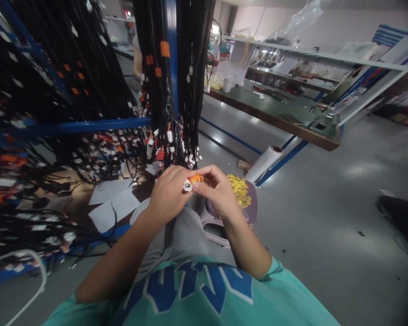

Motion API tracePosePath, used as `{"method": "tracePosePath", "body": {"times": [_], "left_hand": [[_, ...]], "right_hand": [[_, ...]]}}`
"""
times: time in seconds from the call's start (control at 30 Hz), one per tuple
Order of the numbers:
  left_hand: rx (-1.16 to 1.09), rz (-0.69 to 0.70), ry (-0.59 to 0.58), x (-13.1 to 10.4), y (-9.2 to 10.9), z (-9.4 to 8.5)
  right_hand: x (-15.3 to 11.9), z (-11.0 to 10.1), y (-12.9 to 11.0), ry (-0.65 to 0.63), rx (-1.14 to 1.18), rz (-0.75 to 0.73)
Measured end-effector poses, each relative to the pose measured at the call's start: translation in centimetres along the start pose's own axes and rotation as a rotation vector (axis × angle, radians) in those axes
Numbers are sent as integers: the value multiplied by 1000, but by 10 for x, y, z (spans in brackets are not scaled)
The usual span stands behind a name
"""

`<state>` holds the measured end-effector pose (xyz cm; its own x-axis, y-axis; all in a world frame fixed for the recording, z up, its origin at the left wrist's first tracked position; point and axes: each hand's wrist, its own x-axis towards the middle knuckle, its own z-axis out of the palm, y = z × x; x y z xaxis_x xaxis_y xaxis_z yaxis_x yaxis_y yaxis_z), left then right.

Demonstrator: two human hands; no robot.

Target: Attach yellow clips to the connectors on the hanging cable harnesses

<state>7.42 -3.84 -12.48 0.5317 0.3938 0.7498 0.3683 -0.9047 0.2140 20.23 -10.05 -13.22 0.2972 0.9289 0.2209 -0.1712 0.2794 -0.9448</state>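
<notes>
Both hands meet in front of my lap around an orange connector [195,179] with a yellow insert in its face. My left hand [168,192] is closed on it from the left, and a small white piece [187,185] shows by those fingers. From the right, my right hand [219,188] pinches the connector between thumb and fingers. Just beyond both hands hang black wire harnesses [156,86] with white, red and orange connectors at their ends. Right of my right hand, many small yellow plastic clips [238,190] lie in a heap on a purple-grey stool [253,206].
A blue rack [122,123] carries dense harnesses ahead and to the left. White sheets [114,206] lie below them. At the right stand a green-topped workbench [275,106] and a roll of clear film [265,163]. A person's arm [137,59] shows behind the harnesses.
</notes>
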Motion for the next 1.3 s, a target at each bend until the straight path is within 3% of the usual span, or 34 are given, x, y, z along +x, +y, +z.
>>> {"method": "tracePosePath", "body": {"times": [0.2,0.4,0.53,0.67,0.8,0.9,1.1,1.2,1.3], "left_hand": [[-22,73,70,-1,-1,3],[-249,-163,-26,1,3,-2],[-504,-363,39,-5,-6,-8],[-661,-375,129,-13,-13,-15],[-602,-245,146,-14,-2,-18],[-446,-169,122,-12,18,-10],[-261,6,83,-15,47,8],[-355,-29,4,-21,43,-1],[-372,-272,180,-20,18,-12]], "right_hand": [[4,1,8,74,76,18],[13,-8,6,29,225,121],[17,-18,0,-9,251,139],[19,-27,1,-116,202,143],[35,-31,12,-136,130,121],[53,-24,18,-128,76,125],[68,2,1,-312,-124,121],[65,2,-8,-360,-78,173],[59,-2,-13,-354,-13,188]]}}
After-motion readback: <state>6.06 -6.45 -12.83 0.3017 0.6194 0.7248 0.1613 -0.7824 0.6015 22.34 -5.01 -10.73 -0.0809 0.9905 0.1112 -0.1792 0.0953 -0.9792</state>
